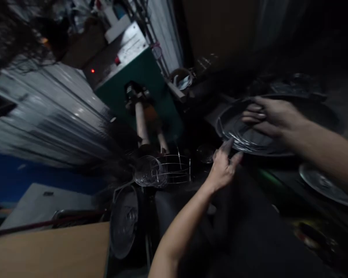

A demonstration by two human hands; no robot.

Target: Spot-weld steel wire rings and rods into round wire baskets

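My right hand (268, 116) is curled closed over a wide, dark round pan (316, 108). Whatever its fingers hold, if anything, is too dim and blurred to name. Several thin metal wire rings (240, 143) lie in the pan, gathered toward its left side. At the pan's near-left rim is my left hand (224, 166), with its thumb and index finger stretched apart close to the rings. Whether its fingertips touch them cannot be made out.
A green machine box (153, 85) with a red light stands ahead. Before it sits a wire frame (176, 170) with ring-shaped wires. A second round pan (124, 224) is lower left, near a wooden board (49, 251). Another round tray (330, 185) lies right.
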